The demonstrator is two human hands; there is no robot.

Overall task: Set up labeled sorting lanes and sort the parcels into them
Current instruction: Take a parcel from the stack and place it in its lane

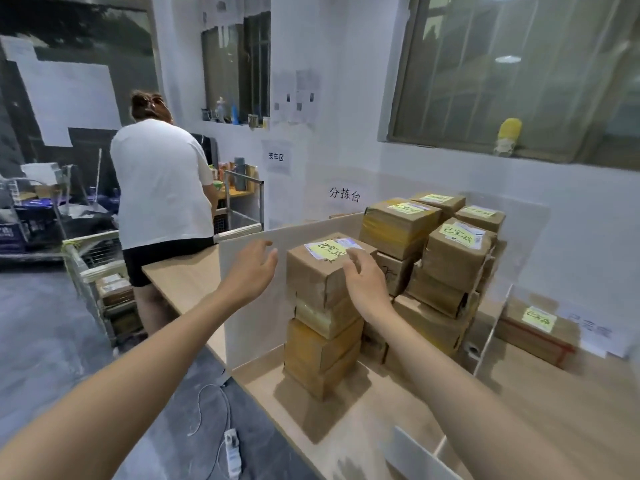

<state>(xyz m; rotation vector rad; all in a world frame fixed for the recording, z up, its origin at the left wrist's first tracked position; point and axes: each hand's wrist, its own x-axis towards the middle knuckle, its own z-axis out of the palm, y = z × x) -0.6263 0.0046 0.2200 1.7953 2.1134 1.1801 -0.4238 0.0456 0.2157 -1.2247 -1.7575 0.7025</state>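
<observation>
With my left grip [251, 268] and right grip [367, 282] open close to the stack's top brown taped cardboard parcel [308, 275], I judge it stiff, lightish, best clamped by opposite sides.

A white board [256, 336] walls the lane's left side, leaving only a narrow gap to the near stack [322, 327]. Your left hand [251, 271] is up at the board's top edge, and your right hand [367, 289] is at the stack's right top corner. Just behind and right of that hand, more stacks [453, 261] stand packed tight against one another. A clear panel [498, 306] closes the lane's right side. In front of the stacks you have bare table [519, 410], as far as a low board [415, 453] at the near edge. A person [159, 188] stands at the table's far left end.
</observation>
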